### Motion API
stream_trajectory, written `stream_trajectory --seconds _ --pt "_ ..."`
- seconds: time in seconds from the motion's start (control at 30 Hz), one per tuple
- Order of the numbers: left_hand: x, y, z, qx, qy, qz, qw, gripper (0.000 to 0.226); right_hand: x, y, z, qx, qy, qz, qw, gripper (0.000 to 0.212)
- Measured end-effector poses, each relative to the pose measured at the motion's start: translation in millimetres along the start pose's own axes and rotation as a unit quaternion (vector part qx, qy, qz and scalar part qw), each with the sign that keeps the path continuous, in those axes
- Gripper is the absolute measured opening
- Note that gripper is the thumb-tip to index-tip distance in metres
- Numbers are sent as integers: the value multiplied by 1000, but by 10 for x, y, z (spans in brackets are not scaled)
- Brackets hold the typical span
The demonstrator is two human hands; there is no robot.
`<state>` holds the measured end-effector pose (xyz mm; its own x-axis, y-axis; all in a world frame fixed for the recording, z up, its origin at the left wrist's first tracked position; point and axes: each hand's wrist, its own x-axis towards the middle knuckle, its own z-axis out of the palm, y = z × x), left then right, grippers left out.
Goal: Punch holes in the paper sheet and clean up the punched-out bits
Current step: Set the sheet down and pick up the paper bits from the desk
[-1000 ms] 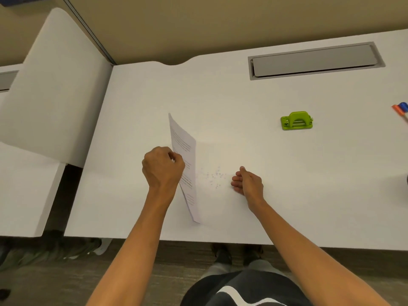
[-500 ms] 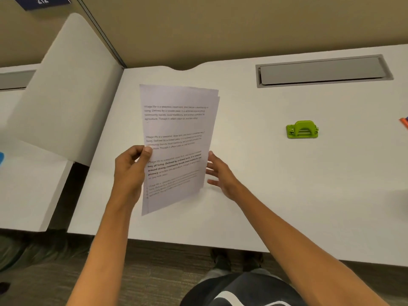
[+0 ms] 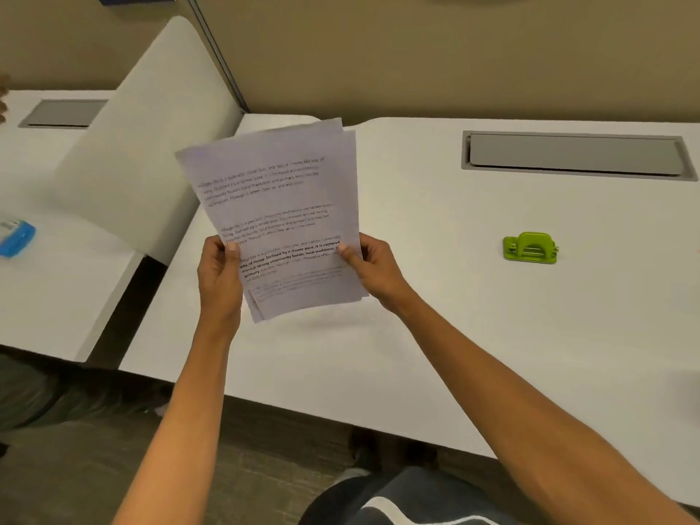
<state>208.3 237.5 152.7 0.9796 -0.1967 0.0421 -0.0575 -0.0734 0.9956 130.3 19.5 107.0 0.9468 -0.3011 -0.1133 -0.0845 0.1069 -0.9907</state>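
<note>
A small stack of printed paper sheets (image 3: 276,217) is held up above the white desk (image 3: 454,316), tilted slightly left, text facing me. My left hand (image 3: 219,282) grips its lower left edge and my right hand (image 3: 373,272) grips its lower right edge, thumbs on the front. A green hole punch (image 3: 530,248) stands on the desk to the right, apart from both hands. The punched-out bits are hidden behind the sheets or too small to make out.
A grey cable hatch (image 3: 575,155) is set into the desk at the back right. A white divider panel (image 3: 140,153) stands at the left, with a neighbouring desk and a blue object (image 3: 17,236) beyond it.
The sheets were lifted from the desk by my left hand and turned to face me. My right hand, open on the desk before, has now taken hold of their right edge.
</note>
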Motion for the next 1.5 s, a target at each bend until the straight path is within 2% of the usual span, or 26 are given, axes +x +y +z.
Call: stream_trajectory --seconds 0.13,0.4,0.8,0.9,1.0,1.2,1.33,1.5 --pt "-32 -8 168 -54 -5 14 998 24 -3 -67 -21 -50 1 -41 998 26" --pt "126 11 503 -69 28 36 997 26 130 -79 -228 -75 40 -79 993 23" --pt "662 -551 554 -65 -66 -15 996 29 413 335 -256 -113 134 -22 984 24" --pt "725 -735 514 -63 -102 -37 992 35 368 479 -257 -114 143 1 983 34" --pt "783 -792 500 -70 -122 -60 988 27 366 478 -207 -97 166 13 981 36" --pt "895 -653 446 -92 -145 -46 984 23 409 340 -114 -86 185 -22 979 12" --pt "1050 -374 432 -97 -149 -13 984 26 521 110 -90 -63 186 -47 979 25" --pt "1311 -3 403 -80 -151 35 985 32 732 -206 -1 -20 192 -81 978 22"
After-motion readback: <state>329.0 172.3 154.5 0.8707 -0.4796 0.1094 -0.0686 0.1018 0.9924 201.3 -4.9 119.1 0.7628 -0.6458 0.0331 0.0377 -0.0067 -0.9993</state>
